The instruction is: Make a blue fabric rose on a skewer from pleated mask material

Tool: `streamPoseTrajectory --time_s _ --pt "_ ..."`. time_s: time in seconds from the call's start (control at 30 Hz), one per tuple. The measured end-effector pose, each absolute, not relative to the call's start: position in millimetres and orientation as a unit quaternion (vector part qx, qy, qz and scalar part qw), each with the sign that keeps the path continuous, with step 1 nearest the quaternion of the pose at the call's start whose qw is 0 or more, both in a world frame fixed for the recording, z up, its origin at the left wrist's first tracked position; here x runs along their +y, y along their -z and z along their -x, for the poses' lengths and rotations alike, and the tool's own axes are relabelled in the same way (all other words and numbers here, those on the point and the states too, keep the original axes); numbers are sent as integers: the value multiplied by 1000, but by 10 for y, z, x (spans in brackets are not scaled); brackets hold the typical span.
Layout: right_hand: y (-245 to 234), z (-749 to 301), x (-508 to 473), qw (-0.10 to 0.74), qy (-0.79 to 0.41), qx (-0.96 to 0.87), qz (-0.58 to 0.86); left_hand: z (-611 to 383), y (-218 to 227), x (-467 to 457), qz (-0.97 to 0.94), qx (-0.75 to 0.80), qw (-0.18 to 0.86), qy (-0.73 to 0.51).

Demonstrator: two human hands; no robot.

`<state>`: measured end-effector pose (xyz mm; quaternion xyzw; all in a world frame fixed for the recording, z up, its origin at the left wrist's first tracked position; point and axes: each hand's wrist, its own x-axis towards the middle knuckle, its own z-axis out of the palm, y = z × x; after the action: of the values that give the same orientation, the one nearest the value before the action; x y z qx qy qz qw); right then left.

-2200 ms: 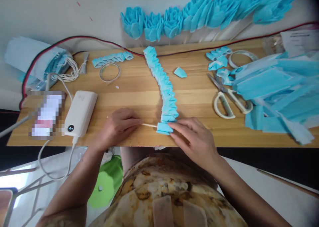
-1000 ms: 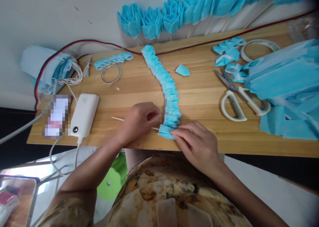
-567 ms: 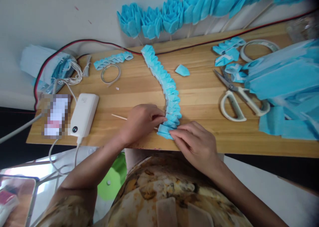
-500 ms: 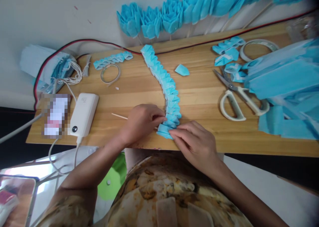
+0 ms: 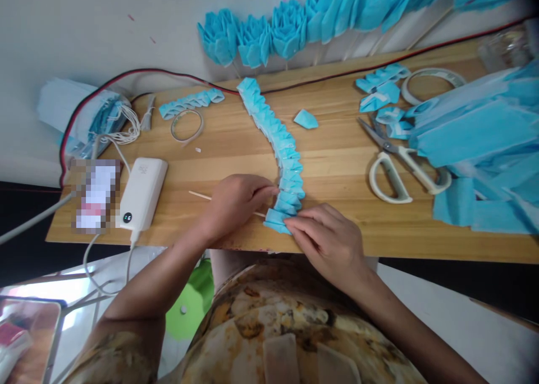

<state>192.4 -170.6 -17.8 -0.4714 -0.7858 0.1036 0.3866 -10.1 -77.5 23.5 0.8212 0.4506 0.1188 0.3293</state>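
A long chain of folded blue paper-like pieces point(image 5: 288, 158) curves down the wooden table toward me. At its near end, my right hand point(image 5: 330, 239) pinches the lowest folded piece between thumb and fingers. My left hand point(image 5: 240, 204) is closed in a pinch, its fingertips at the chain's left edge; whatever they hold is hidden. Under this hand runs a thin wooden stick point(image 5: 200, 195), its right end showing beside the lowest piece. One loose folded blue piece point(image 5: 306, 119) lies right of the chain.
Open scissors point(image 5: 391, 148), a tape roll point(image 5: 433, 72) and blue sheets point(image 5: 475, 126) lie right. At left are another tape roll point(image 5: 187, 141), a short folded strip point(image 5: 191, 103), a white power bank point(image 5: 143, 193) and a phone point(image 5: 96, 196). Blue flowers point(image 5: 288, 30) stand along the wall.
My left fingertips have shifted slightly up and left along the chain's edge. My right hand keeps its pinch at the near end. The camera view has moved a little.
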Motion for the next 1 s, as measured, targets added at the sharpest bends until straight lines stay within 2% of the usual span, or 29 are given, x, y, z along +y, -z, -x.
streamPoseTrajectory --time_s 0.17,0.67,1.0 --pt "178 -1922 -1711 384 -103 -786 473 35 -236 -769 -809 461 353 -92" --pt "187 -1915 -1698 369 -114 -773 503 100 -181 -766 -817 508 260 -84" --pt "133 -1935 -1509 302 -143 -784 524 645 -95 -1087 -881 402 105 -225"
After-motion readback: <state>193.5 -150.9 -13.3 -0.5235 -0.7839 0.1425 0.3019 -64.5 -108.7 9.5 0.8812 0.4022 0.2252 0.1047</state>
